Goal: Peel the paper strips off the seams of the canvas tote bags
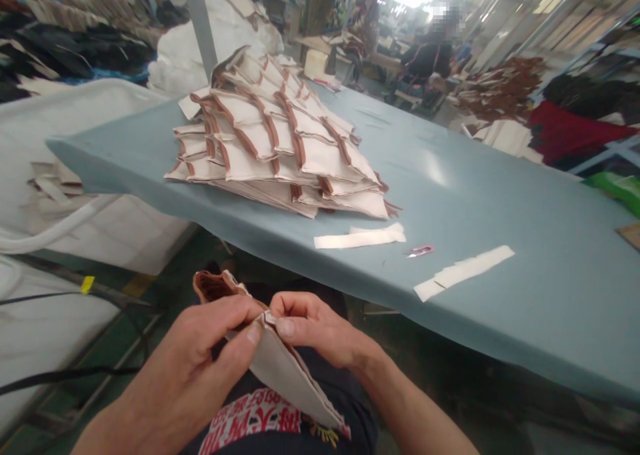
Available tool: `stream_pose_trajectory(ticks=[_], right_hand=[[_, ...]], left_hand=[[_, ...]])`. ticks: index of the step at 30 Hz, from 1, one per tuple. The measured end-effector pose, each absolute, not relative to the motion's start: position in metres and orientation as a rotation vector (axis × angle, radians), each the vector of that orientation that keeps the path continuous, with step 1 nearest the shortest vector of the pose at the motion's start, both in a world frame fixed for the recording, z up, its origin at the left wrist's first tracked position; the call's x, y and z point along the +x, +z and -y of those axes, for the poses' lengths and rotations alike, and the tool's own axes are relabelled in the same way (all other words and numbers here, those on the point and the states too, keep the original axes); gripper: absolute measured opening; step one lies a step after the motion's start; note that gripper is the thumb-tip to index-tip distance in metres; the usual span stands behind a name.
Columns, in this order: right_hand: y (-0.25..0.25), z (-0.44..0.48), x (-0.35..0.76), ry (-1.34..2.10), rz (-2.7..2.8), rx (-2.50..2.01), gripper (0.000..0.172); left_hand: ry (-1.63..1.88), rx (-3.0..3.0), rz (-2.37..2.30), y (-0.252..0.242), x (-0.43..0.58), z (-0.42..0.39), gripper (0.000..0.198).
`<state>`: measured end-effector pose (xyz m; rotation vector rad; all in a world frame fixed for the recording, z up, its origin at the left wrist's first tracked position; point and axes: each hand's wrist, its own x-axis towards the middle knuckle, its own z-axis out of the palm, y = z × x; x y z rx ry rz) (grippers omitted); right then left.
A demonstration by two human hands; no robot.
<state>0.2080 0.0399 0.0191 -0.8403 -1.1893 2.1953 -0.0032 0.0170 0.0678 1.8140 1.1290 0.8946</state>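
Note:
Over my lap I hold a sewn fabric piece [290,368], cream on its outer face with brown material along its edge and inside. My left hand [210,342] pinches its upper edge between thumb and fingers. Close beside it, my right hand [315,325] grips the same edge, thumb and fingertips pressed together at a folded corner. Part of the piece sticks out beyond my left hand, showing its brown inner side. On the table ahead rises a large pile of similar cream and brown pieces [270,128], stacked in overlapping layers.
Pink-handled thread snips [420,250] lie on the blue-covered table [475,195], between cream fabric strips [357,237] and more strips [465,272]. A white bin [115,235] stands at left. Farther back, a person [433,58] sits among fabric heaps [505,88].

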Motion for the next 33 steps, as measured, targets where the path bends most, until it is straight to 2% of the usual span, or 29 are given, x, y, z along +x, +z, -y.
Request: stream_pose_trajectory(ticks=[10, 18, 23, 28, 33], right_hand=[[0.024, -0.034, 0.203, 1.973, 1.293, -0.996, 0.07], [0.03, -0.022, 0.2, 1.62, 1.543, -1.108, 0.055], [0.026, -0.019, 0.194, 1.545, 1.534, -1.177, 0.051], [0.027, -0.016, 0.189, 1.472, 1.563, -1.203, 0.038], [0.026, -0.005, 0.181, 1.257, 1.623, -1.146, 0.034]], left_hand=[[0.86, 1.663, -1.172, 0.065, -0.004, -0.025, 0.038], [0.878, 1.5, -1.145, 0.055, -0.005, -0.026, 0.029], [0.929, 1.547, -1.23, 0.049, -0.007, -0.023, 0.034], [0.9, 1.507, -1.171, 0.046, -0.014, -0.02, 0.031], [0.917, 1.499, -1.175, 0.042, -0.02, -0.013, 0.036]])
